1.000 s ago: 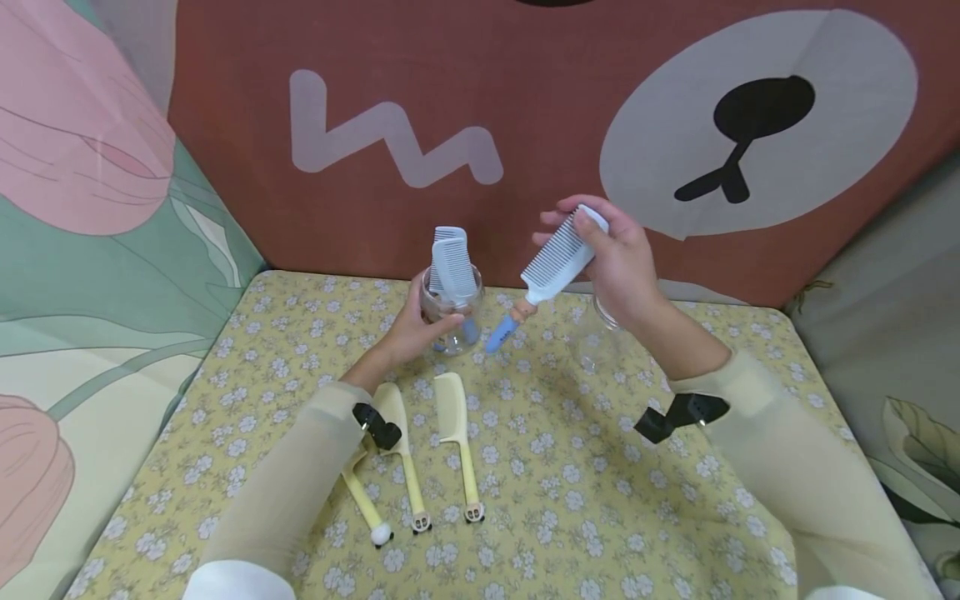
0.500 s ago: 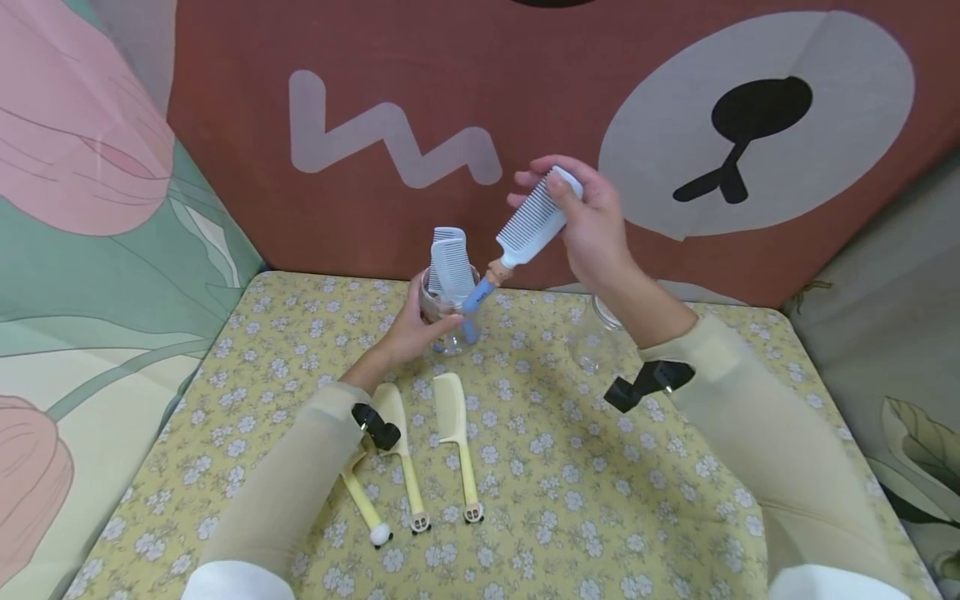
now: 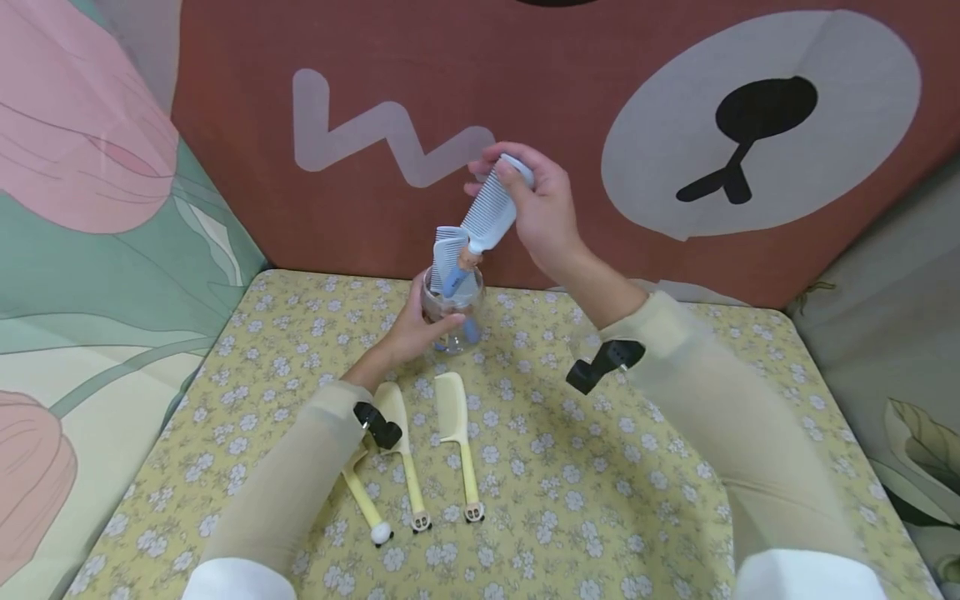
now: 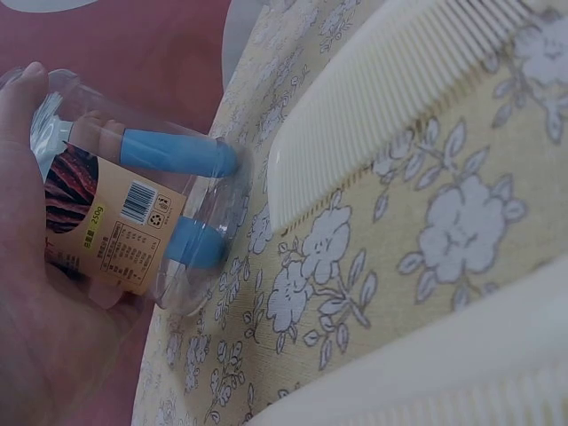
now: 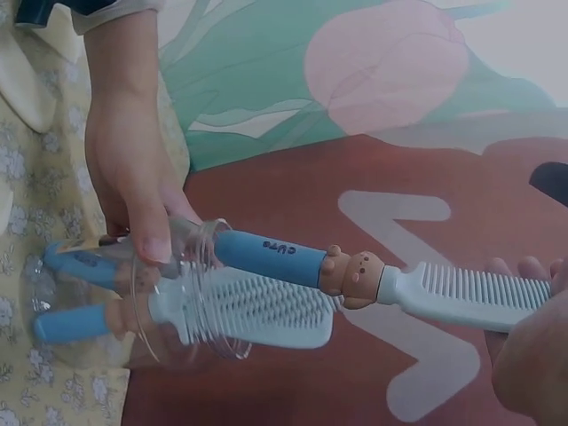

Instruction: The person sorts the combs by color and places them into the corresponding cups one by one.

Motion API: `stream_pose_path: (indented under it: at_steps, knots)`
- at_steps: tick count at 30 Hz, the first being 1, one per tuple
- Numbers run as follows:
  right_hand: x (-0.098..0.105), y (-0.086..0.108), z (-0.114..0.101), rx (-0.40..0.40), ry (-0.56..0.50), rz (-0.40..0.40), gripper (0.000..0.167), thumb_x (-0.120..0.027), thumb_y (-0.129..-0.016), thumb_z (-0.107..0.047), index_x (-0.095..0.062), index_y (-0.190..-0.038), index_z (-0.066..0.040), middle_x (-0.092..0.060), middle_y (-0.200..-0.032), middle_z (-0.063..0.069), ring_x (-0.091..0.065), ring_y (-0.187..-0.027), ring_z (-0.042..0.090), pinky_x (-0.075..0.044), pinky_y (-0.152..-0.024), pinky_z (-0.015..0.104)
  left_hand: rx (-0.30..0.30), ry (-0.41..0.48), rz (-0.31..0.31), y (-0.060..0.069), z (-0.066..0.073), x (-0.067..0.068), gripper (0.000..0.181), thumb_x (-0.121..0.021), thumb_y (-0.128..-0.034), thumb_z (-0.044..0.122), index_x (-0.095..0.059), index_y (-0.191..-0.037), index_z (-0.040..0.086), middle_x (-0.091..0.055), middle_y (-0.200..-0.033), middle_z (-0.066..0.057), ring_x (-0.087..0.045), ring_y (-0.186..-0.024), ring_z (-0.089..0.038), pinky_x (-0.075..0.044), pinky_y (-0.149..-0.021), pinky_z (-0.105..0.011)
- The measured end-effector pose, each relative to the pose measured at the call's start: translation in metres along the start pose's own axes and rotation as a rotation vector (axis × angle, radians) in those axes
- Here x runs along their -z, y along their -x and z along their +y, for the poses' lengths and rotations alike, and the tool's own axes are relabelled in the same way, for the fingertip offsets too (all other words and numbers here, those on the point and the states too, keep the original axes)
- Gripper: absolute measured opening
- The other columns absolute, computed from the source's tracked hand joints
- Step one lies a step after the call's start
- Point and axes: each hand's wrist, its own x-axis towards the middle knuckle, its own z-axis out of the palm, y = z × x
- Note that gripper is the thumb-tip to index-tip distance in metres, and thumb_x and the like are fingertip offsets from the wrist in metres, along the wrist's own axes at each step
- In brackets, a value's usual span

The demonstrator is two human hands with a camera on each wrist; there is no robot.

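Note:
My left hand (image 3: 411, 332) grips a clear jar (image 3: 453, 342) standing on the table. A paper label (image 4: 124, 217) shows on its side in the left wrist view. Two light-blue combs (image 3: 452, 260) stand in it, handles down. My right hand (image 3: 546, 215) pinches a third light-blue comb (image 3: 491, 207) by its toothed end, above the jar. This comb tilts, and its blue handle (image 5: 271, 255) points down at the jar's mouth. A small brown bear figure (image 5: 353, 277) sits between handle and teeth. Whether the handle tip is inside the rim I cannot tell.
Several pale-yellow combs (image 3: 453, 408) lie on the flowered tablecloth (image 3: 540, 500) near my left forearm. One is partly covered by that arm. A second clear jar (image 3: 585, 335) is mostly hidden behind my right forearm. A brown printed cloth wall (image 3: 337, 225) rises behind the table.
My right hand has moved left and up with the light-blue comb, from above the second jar to above the gripped one. The left hand and its jar have stayed put.

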Motion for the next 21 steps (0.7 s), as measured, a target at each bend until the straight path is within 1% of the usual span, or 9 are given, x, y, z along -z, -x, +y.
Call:
stream_pose_path:
  at_steps: [2,4,6,10,14,16,18,21]
  knots:
    - [-0.005,-0.001,0.003,0.002,0.01,-0.018,0.024,-0.049,-0.106,-0.002,-0.061,-0.122,0.011,-0.068,-0.114,0.026,-0.074,-0.096,0.032,-0.057,-0.093,0.041,0.005,0.004,-0.004,0.0,0.001,0.0,0.094,-0.067,-0.1001,0.02,0.002,-0.162,0.03,-0.018,-0.165,-0.01,-0.027,-0.149,-0.031,-0.034,-0.116,-0.053]
    - [-0.009,-0.002,0.007,0.02,0.04,-0.046,0.024,-0.049,-0.106,-0.002,-0.061,-0.122,0.011,-0.068,-0.114,0.027,-0.074,-0.096,0.031,-0.057,-0.092,0.04,0.001,0.016,-0.01,0.0,0.002,0.0,0.094,-0.067,-0.1002,0.019,0.004,-0.162,0.03,-0.016,-0.166,-0.01,-0.026,-0.15,-0.032,-0.033,-0.117,-0.054]
    - [-0.013,-0.003,0.009,0.021,0.054,-0.064,0.023,-0.05,-0.106,-0.002,-0.062,-0.121,0.011,-0.068,-0.112,0.027,-0.073,-0.095,0.031,-0.057,-0.092,0.04,-0.005,0.022,-0.016,0.0,0.002,0.0,0.094,-0.066,-0.1004,0.017,0.004,-0.162,0.03,-0.016,-0.166,-0.01,-0.025,-0.15,-0.032,-0.032,-0.117,-0.054]
    - [-0.02,-0.005,0.015,0.008,0.082,-0.1,0.022,-0.051,-0.105,-0.001,-0.063,-0.12,0.011,-0.069,-0.112,0.024,-0.073,-0.096,0.032,-0.057,-0.092,0.04,-0.014,0.019,-0.017,-0.001,0.0,0.0,0.093,-0.067,-0.1003,0.017,0.001,-0.162,0.029,-0.02,-0.164,-0.01,-0.03,-0.148,-0.031,-0.035,-0.115,-0.052]
    - [-0.026,-0.005,0.024,-0.022,0.101,-0.126,0.022,-0.051,-0.105,-0.001,-0.063,-0.12,0.01,-0.07,-0.113,0.023,-0.073,-0.098,0.033,-0.057,-0.093,0.037,-0.022,0.022,-0.017,-0.003,-0.001,0.0,0.091,-0.067,-0.1,0.016,-0.001,-0.161,0.028,-0.025,-0.161,-0.01,-0.035,-0.144,-0.029,-0.038,-0.113,-0.05]
    - [-0.03,-0.005,0.029,-0.033,0.124,-0.142,0.022,-0.051,-0.105,-0.001,-0.063,-0.121,0.01,-0.07,-0.114,0.023,-0.073,-0.099,0.032,-0.057,-0.093,0.035,-0.036,0.031,-0.021,-0.004,-0.002,0.0,0.091,-0.067,-0.0998,0.014,-0.002,-0.161,0.027,-0.028,-0.159,-0.01,-0.038,-0.142,-0.029,-0.039,-0.112,-0.05]
    - [-0.033,-0.003,0.034,-0.028,0.146,-0.165,0.023,-0.051,-0.106,-0.001,-0.063,-0.121,0.01,-0.07,-0.115,0.023,-0.073,-0.1,0.031,-0.057,-0.092,0.034,-0.045,0.038,-0.024,-0.004,-0.002,0.0,0.091,-0.067,-0.0995,0.013,-0.002,-0.161,0.027,-0.03,-0.158,-0.01,-0.04,-0.141,-0.029,-0.039,-0.111,-0.049]
    - [-0.038,0.0,0.04,-0.048,0.183,-0.189,0.023,-0.051,-0.106,-0.003,-0.064,-0.122,0.008,-0.07,-0.116,0.02,-0.073,-0.101,0.028,-0.057,-0.092,0.033,-0.047,0.047,-0.026,-0.004,-0.002,-0.001,0.092,-0.067,-0.0992,0.012,-0.001,-0.161,0.027,-0.033,-0.157,-0.01,-0.042,-0.139,-0.028,-0.04,-0.111,-0.048]
